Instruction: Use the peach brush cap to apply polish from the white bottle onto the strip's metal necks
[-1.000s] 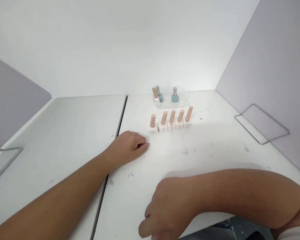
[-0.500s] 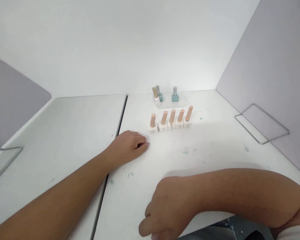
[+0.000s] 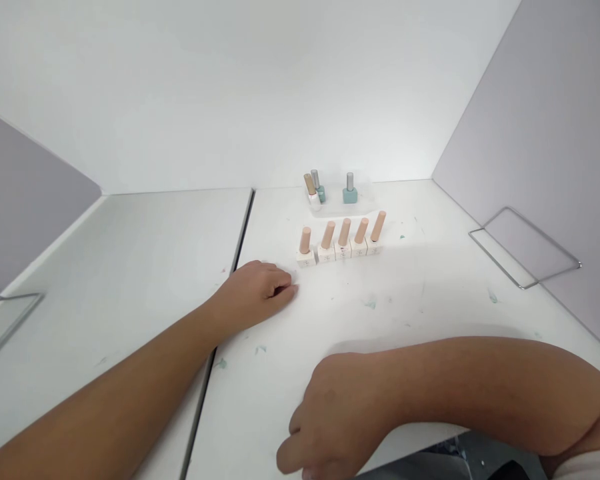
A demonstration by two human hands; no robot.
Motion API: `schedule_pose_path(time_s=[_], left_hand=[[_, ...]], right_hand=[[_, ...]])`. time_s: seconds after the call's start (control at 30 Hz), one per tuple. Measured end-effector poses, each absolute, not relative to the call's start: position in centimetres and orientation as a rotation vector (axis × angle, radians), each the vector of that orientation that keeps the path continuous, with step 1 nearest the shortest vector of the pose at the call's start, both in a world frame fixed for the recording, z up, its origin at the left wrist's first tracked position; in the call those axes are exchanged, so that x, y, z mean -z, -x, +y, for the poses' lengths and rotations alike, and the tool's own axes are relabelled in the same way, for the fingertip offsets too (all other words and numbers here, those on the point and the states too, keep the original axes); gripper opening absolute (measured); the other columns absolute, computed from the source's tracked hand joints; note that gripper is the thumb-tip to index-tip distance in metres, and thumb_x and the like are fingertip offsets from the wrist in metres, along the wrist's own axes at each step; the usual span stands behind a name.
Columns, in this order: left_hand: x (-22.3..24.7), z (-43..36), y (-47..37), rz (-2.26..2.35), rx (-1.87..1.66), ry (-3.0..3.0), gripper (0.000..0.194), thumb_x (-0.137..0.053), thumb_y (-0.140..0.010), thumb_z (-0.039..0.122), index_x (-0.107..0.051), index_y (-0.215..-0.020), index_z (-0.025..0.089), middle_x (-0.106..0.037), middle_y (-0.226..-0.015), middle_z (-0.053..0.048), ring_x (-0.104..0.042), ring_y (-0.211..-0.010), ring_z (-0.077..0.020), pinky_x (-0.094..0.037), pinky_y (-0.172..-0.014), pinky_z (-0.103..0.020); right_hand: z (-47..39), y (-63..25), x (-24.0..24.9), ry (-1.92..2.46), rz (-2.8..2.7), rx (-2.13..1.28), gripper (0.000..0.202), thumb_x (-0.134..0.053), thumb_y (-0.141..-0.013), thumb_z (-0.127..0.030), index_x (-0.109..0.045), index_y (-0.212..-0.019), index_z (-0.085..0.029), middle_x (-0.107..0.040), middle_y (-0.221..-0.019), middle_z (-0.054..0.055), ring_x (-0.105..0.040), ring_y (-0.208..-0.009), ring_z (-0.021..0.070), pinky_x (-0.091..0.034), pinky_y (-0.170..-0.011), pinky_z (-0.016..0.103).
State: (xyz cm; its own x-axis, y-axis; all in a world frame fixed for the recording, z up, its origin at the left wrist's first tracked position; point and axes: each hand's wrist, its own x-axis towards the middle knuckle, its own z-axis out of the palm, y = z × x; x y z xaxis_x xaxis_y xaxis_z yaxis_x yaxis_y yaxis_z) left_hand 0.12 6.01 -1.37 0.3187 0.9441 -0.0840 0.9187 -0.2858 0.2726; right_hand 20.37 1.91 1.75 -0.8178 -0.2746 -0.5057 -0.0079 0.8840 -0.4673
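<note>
My left hand [image 3: 255, 288] rests on the white table with its fingers loosely curled. Nothing shows in the small gap between thumb and forefinger. Just beyond the fingertips stands the leftmost nail polish bottle [image 3: 305, 257], a white square one with a peach cap. It begins a row of several like it [image 3: 343, 250], some with tilted caps. My right hand [image 3: 337, 417] is bent inward at the table's near edge, knuckles up and fingers folded under; no object shows in it. The undersides of its fingers are hidden.
Behind the row, a clear tray [image 3: 333, 211] holds a teal bottle [image 3: 350, 195], another teal bottle [image 3: 321, 193] and a white bottle with a tan cap [image 3: 311, 185]. A wire frame [image 3: 525, 247] sits at the right panel. A dark seam [image 3: 240, 239] divides the tabletop [image 3: 180, 233].
</note>
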Motion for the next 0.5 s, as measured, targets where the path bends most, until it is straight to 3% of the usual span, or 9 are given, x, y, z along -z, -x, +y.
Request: schedule_pose_path(time_s=[0.5], left_hand=[[1.58, 5.95, -0.08, 1.686, -0.143, -2.324, 0.037, -0.039, -0.086, 0.035, -0.022, -0.058, 0.017, -0.034, -0.051, 0.001, -0.038, -0.054, -0.0135, -0.027, -0.056, -0.03]], right_hand=[[2.01, -20.3, -2.18, 0.211, 2.429, 0.598, 0.031, -0.028, -0.096, -0.036, -0.047, -0.119, -0.025, -0.061, -0.108, -0.002, -0.052, -0.077, 0.0145, -0.039, -0.057, 0.034]])
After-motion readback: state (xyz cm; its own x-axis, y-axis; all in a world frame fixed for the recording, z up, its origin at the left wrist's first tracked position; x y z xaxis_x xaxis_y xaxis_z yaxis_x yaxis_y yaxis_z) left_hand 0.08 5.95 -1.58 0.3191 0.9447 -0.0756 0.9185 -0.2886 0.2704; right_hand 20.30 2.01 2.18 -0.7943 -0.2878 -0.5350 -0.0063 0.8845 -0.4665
